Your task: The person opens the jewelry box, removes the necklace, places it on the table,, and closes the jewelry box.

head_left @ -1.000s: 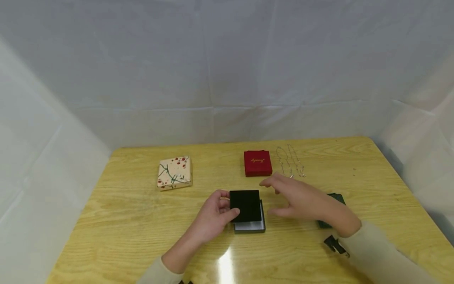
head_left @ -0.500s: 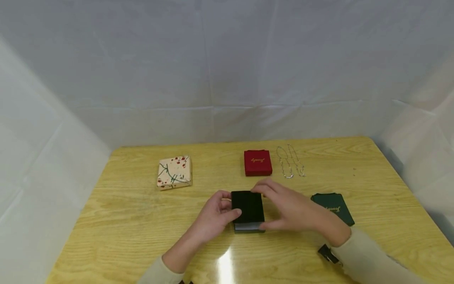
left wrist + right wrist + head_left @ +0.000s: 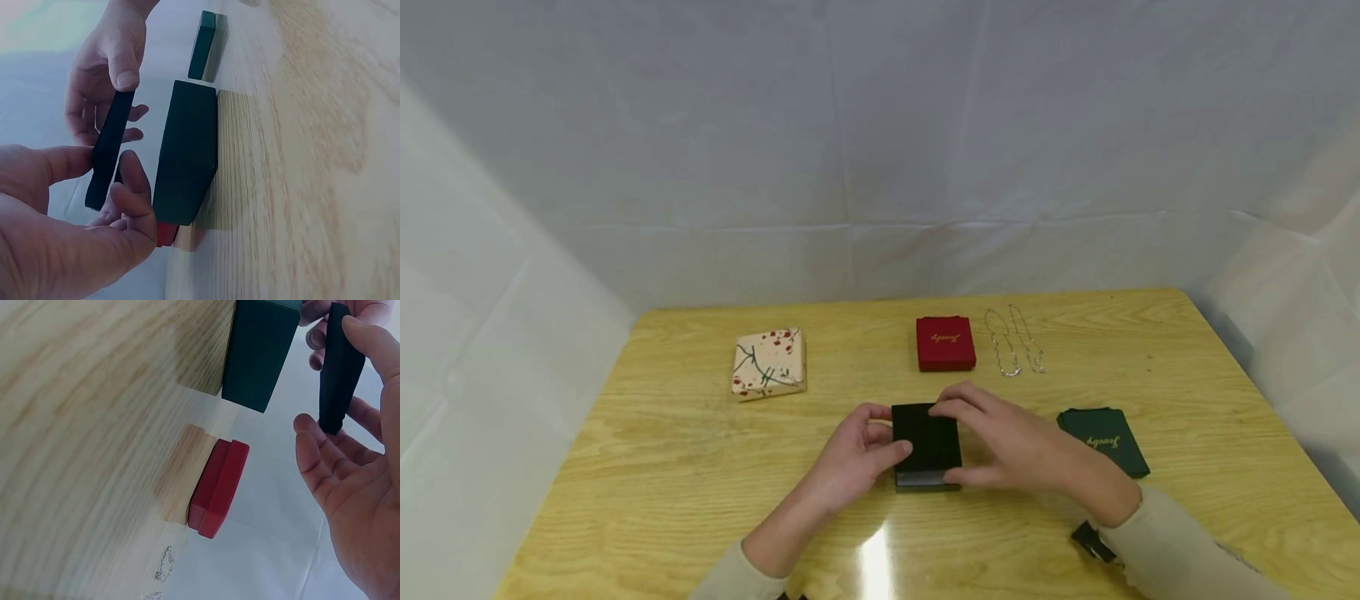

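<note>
A thin square black pad (image 3: 925, 442), like a jewelry box insert, is held between both hands. Beneath it on the table is a dark green box base (image 3: 928, 487), its light interior showing along the near edge. The left wrist view reveals a gap between the pad and the green base (image 3: 187, 150). My left hand (image 3: 856, 460) pinches the pad's left side, thumb on top. My right hand (image 3: 1018, 437) holds its right side, thumb at the near edge and fingers at the far corner. A green lid (image 3: 1105, 439) with gold lettering lies to the right.
A red box (image 3: 945, 346) sits behind the pad, with a silver necklace (image 3: 1002, 342) and a second silver chain (image 3: 1028, 337) beside it. Farther left lies a cream flower-patterned box (image 3: 769, 365). White sheeting (image 3: 880, 150) surrounds the table's back and sides.
My right hand has come in from the right and taken hold of the pad's right side. The pad has shifted slightly right over the green base. The green lid is more exposed.
</note>
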Motion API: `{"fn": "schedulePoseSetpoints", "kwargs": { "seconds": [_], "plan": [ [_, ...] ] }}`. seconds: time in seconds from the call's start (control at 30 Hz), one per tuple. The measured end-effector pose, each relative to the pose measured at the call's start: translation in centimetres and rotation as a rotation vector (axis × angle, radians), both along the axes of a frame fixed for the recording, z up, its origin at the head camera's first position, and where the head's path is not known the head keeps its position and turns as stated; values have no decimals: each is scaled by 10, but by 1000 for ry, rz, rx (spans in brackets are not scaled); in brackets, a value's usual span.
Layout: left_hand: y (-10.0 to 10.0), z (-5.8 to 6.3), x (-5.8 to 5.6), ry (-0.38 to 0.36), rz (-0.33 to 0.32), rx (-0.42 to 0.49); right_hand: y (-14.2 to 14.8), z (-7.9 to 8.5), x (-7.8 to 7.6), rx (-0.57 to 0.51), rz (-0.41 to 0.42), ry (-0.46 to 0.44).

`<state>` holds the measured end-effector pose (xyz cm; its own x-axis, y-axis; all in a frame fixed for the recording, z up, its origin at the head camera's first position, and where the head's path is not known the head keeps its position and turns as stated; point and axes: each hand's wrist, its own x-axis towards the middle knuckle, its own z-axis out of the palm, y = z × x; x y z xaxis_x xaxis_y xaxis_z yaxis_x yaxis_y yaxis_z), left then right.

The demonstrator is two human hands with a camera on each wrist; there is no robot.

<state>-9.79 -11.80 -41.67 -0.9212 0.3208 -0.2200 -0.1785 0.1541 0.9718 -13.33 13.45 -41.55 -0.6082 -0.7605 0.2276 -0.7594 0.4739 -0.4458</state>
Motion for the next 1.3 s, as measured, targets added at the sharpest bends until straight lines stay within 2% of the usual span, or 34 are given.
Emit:
{"fn": "schedulePoseSetpoints", "kwargs": {
  "seconds": [0.27,0.5,0.77,0.97,1.3],
  "plan": [
    [-5,-1,0,103,24,-126,9,4,0,9,-2,39],
    [-9,-1,1,139,18,-223,15,7,1,27,12,67],
    [-10,-6,-1,212,-63,-343,18,8,4,98,-21,45],
    [-10,-7,-2,268,-157,-386,18,9,5,90,-8,30],
    [-10,-10,-2,300,-238,-445,18,8,4,102,-18,10]
  ]
}}
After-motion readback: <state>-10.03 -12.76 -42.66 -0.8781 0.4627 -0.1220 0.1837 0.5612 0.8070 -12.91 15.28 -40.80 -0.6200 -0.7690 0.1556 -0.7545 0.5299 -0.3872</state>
